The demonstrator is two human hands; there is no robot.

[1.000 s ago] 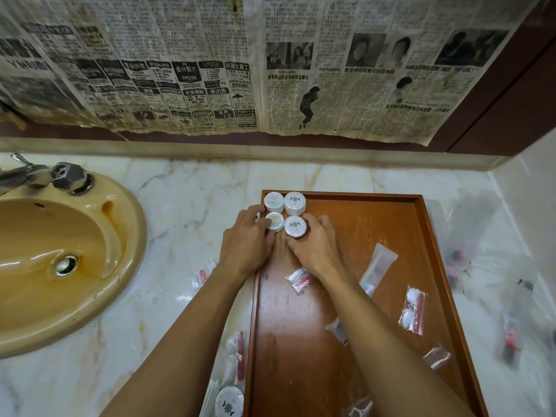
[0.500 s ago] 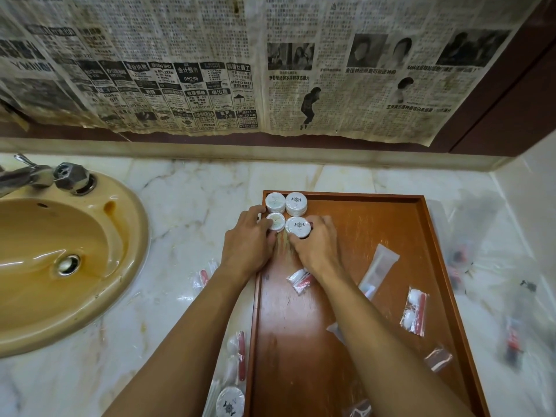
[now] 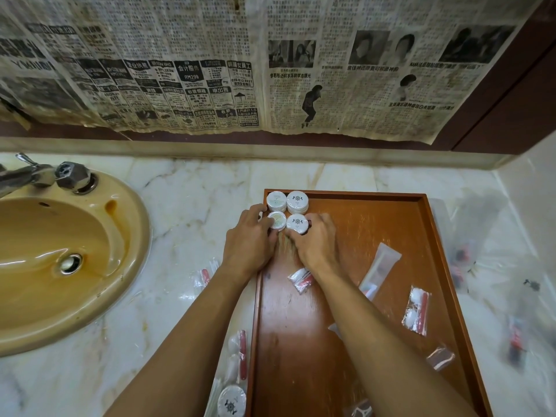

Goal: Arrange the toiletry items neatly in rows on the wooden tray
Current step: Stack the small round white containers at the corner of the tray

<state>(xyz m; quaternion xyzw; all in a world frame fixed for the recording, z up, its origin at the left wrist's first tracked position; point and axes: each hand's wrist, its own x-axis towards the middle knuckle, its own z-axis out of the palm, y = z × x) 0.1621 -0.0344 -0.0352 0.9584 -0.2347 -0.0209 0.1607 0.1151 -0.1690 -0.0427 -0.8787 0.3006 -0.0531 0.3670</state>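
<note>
Little has shifted since a sec ago: your left hand [image 3: 251, 246] and right hand [image 3: 316, 246] stay cupped round the two near round white plastic jars [image 3: 287, 221], fingers curled on their sides, pressing them vs. the far pair at frame centre, prob. to square a tight block in the top-left corner of the rectangular brown wooden tray [image 3: 421, 224]. Clear sachets w/ red contents [image 3: 416, 310] lie loose at lower right, unsorted.
</note>
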